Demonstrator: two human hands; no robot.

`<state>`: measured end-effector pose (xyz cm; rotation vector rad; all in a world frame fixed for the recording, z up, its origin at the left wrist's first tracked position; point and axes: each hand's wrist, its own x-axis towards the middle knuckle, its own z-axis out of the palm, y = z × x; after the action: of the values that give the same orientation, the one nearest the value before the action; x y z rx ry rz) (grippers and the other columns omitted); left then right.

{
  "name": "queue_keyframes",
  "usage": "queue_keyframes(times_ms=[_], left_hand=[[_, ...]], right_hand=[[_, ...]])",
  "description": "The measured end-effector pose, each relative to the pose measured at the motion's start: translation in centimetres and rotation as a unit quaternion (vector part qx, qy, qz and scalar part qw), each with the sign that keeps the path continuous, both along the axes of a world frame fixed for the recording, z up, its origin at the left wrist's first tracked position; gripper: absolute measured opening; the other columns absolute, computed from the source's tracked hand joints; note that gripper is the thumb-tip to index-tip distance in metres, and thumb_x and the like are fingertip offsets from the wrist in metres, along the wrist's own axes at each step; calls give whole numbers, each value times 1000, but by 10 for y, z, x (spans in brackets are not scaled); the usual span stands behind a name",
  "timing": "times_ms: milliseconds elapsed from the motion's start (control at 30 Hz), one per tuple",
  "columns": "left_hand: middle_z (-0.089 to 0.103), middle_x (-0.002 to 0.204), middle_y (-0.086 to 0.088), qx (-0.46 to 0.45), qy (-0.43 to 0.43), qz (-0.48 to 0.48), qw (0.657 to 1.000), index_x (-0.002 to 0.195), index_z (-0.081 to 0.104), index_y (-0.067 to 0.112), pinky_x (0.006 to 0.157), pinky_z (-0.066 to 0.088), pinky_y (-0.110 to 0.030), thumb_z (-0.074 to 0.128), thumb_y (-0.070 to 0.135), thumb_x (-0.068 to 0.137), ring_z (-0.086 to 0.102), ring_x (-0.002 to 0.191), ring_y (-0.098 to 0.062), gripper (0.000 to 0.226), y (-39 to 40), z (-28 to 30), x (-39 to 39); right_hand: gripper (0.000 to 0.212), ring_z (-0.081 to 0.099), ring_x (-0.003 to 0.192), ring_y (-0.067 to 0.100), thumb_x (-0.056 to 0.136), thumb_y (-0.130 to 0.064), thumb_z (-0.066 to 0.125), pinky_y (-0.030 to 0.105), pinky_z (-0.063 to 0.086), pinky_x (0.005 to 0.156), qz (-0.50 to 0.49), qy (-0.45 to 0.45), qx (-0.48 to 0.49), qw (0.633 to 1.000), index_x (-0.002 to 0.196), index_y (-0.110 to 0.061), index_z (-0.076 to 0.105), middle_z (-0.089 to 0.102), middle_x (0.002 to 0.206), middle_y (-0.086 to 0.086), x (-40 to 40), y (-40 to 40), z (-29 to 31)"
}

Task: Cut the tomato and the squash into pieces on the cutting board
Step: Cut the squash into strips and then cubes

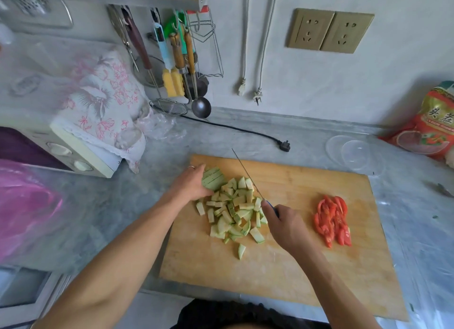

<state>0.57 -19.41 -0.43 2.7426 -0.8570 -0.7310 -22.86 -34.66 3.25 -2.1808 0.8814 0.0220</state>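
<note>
Clear plastic bowls (353, 154): two, round, nested or overlapping on the grey counter (307, 141) behind the board's far right corner; nothing visible inside them.

Printed food bag (432, 129): red and yellow, glossy, leaning at the right edge against the wall.

Cutting board (307, 267): wooden, rectangular, pale orange-brown, worn and scuffed.

Squash pieces (235, 213): loose pile at the board's centre-left; small wedges and chunks, pale cream flesh, light green skin.

Uncut squash section (213, 180): several long strips lying side by side at the pile's far left, striped green skin up.

Tomato pieces (333, 220): red, wet-looking slices in a narrow heap on the board's right side, well apart from the squash.

Left hand (189, 183): fingers curled down over the near end of the uncut squash section, pressing it to the board; ring on one finger.

Right hand (286, 224): fingers wrapped round a dark knife handle.

Knife (247, 175): thin blade seen edge-on, running over the pile's far right side.
</note>
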Motion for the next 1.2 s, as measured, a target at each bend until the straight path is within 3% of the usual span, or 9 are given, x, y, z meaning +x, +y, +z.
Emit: queue_keyframes(times_ms=[200, 367, 433, 567, 767, 867, 967, 1100, 1200], left_hand=[[46, 144, -12, 6, 0, -33, 999, 149, 37, 13, 97, 49, -36, 82, 39, 72, 52, 125, -27, 93, -1, 1, 18], [60, 129, -3, -60, 46, 58, 995, 142, 46, 20, 91, 55, -37, 82, 45, 62, 61, 109, -21, 92, 6, 15, 24], [63, 120, 2, -105, 27, 73, 991, 134, 51, 26, 87, 56, -37, 80, 48, 56, 62, 102, -17, 86, 13, 29, 18], [52, 130, 5, -129, -13, -16, 991, 139, 45, 27, 92, 52, -36, 80, 45, 61, 53, 114, -15, 87, 12, 58, -21], [52, 131, 5, -94, 19, -128, 987, 140, 45, 28, 89, 49, -29, 77, 53, 61, 52, 115, -16, 88, -24, 61, -115], [52, 121, 3, -67, 26, -160, 984, 133, 48, 24, 79, 53, -33, 75, 53, 61, 55, 105, -18, 82, -40, 47, -161], [51, 110, 3, -62, 12, -199, 978, 118, 54, 20, 65, 47, -30, 73, 50, 62, 55, 97, -21, 66, -51, 34, -201], [52, 121, -5, -38, -19, -225, 973, 132, 50, 18, 84, 52, -36, 73, 47, 65, 55, 110, -26, 77, -59, 11, -230], [51, 129, -7, -23, -28, -227, 973, 142, 43, 19, 91, 50, -37, 71, 46, 71, 55, 116, -27, 82, -58, 0, -238]], right_hand=[[56, 34, 48, 14, 97, -50, 44, 29, 29, 48, -19, 18, 1, 1000, 57, -12, 36, 40, 51, -2, 6, 14, -4], [57, 37, 52, 15, 96, -54, 43, 33, 35, 53, -39, -4, 30, 999, 62, -9, 42, 45, 56, 4, 6, 21, -6], [59, 42, 54, 17, 96, -56, 42, 35, 40, 55, -58, -2, 32, 998, 64, -6, 47, 51, 58, 7, 2, 21, -5], [71, 52, 57, 31, 94, -59, 41, 42, 48, 59, -116, -12, 15, 993, 71, 8, 54, 62, 66, 23, -22, 18, -6], [71, 52, 56, 33, 95, -56, 41, 44, 47, 60, -164, -20, 0, 986, 71, 9, 53, 60, 64, 23, -77, 12, -4], [72, 53, 57, 35, 94, -61, 39, 43, 46, 56, -187, -16, 14, 982, 73, 6, 54, 60, 64, 21, -104, 3, -5], [72, 43, 52, 22, 93, -62, 41, 33, 37, 50, -205, 4, 59, 977, 78, 8, 53, 52, 60, 12, -128, -7, -2], [75, 45, 52, 21, 92, -64, 41, 34, 40, 52, -186, -3, 73, 980, 80, 9, 56, 56, 62, 15, -145, -17, -1], [74, 51, 54, 26, 93, -63, 38, 41, 47, 54, -163, -1, 69, 984, 78, 8, 56, 64, 71, 23, -149, -20, -2]])
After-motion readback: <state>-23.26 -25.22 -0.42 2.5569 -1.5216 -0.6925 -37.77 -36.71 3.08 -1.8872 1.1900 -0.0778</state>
